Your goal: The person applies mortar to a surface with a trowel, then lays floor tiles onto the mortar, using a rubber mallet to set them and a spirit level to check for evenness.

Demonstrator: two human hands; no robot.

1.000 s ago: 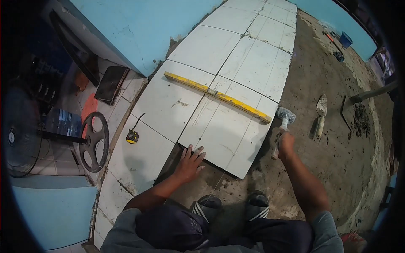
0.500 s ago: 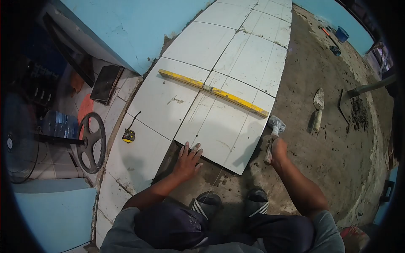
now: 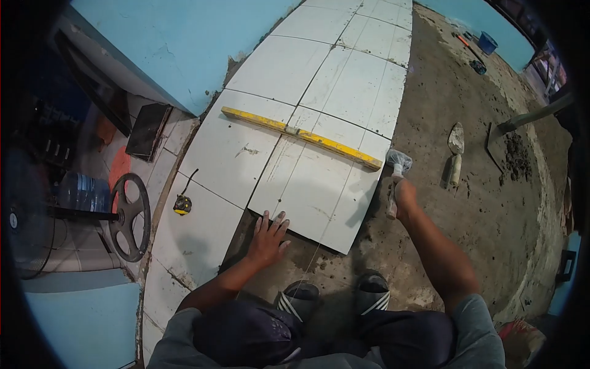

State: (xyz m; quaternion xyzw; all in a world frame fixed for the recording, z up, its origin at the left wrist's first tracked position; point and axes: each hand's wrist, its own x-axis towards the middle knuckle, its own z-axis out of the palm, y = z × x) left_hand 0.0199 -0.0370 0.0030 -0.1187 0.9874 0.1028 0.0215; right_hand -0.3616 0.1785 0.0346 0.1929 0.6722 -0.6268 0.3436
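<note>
My left hand [image 3: 269, 238] lies with fingers spread on the near edge of a white floor tile [image 3: 313, 206]. In my right hand [image 3: 404, 197], closed round the handle, is a mallet [image 3: 400, 161] whose head is wrapped in clear plastic. That head is just beyond the tile's right side, close to the end of a yellow spirit level [image 3: 335, 147]. The level lies crosswise over the tiles. A thin string runs lengthwise over the tile and down toward my feet. On the tiles left of my left hand sits a tape measure [image 3: 182, 204], its tape partly out.
A trowel [image 3: 455, 144] lies on the grey mortar bed [image 3: 430, 246] to the right, near a shovel [image 3: 496, 147]. A blue bucket [image 3: 488, 42] stands far right. On the left are a steering-wheel-like wheel [image 3: 130, 216], a water bottle [image 3: 86, 194] and a fan [image 3: 31, 221].
The mallet has moved slightly forward along the tile's right side, up beside the level's end. My left hand stays on the tile edge. The whole view has shifted a little.
</note>
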